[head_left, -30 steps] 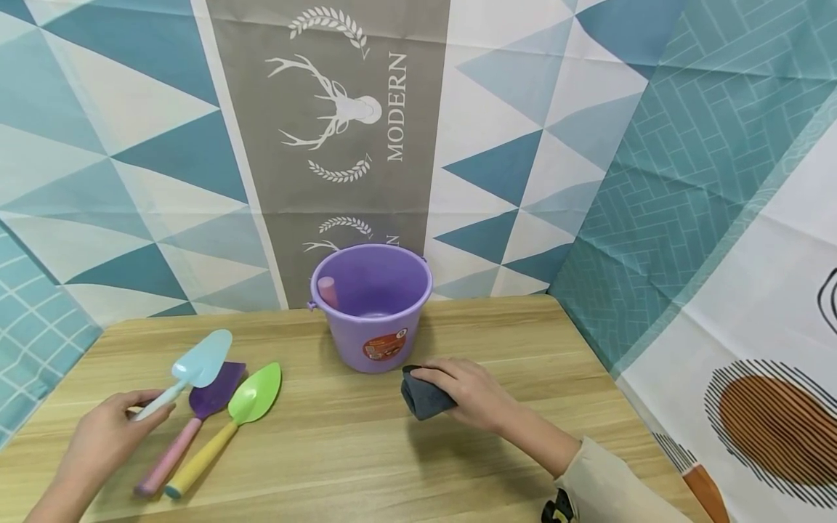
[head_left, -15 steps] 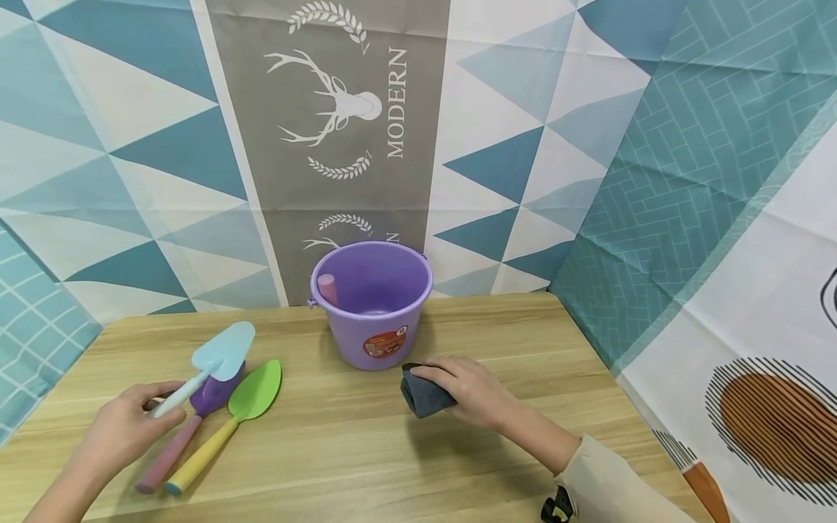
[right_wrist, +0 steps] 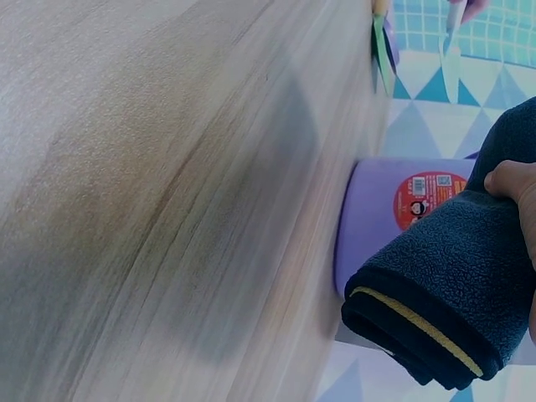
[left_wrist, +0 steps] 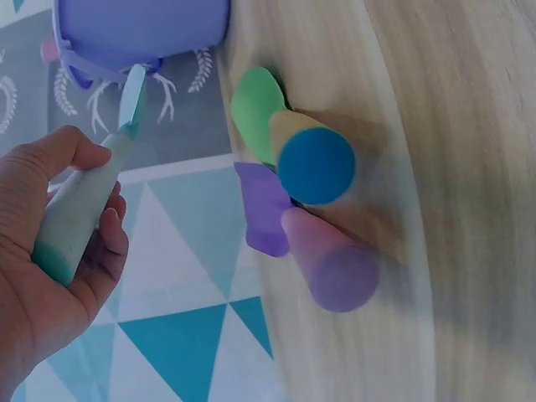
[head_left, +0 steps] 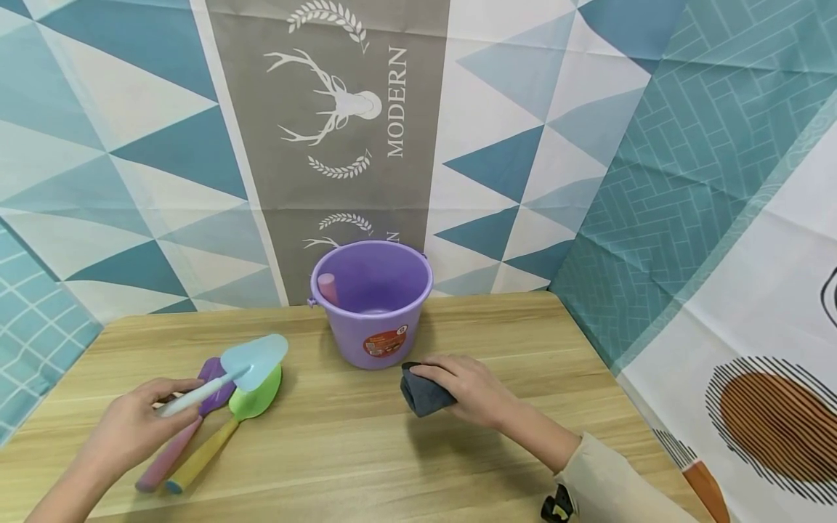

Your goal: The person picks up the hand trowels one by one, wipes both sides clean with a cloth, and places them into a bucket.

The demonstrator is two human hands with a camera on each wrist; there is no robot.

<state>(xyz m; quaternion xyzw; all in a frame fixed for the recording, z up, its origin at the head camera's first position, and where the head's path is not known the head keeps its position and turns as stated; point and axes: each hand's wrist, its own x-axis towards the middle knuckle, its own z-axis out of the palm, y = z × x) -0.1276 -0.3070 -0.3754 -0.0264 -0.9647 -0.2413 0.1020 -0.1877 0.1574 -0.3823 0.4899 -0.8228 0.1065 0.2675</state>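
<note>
My left hand [head_left: 140, 425] grips the handle of a light blue toy trowel [head_left: 255, 363], held above the table with its blade toward the bucket. Beneath it lie a purple shovel with a pink handle [head_left: 161, 459] and a green trowel with a yellow handle [head_left: 204, 456], side by side. A folded dark blue towel [right_wrist: 452, 268] is held in my right hand [head_left: 474, 392], in front of the bucket. The purple bucket [head_left: 366, 340] stands upright at the back of the table, a pink handle [head_left: 328, 289] showing inside it. What that handle belongs to is hidden.
The wood-grain table [head_left: 340, 465] reaches back to a patterned cloth wall [head_left: 346, 145]. A teal cloth panel [head_left: 706, 145] borders the right side. Blue tile pattern [head_left: 39, 334] shows at the left.
My left hand has moved slightly right with the light blue trowel, whose blade has swung rightward over the green one. The right hand and towel stay in place.
</note>
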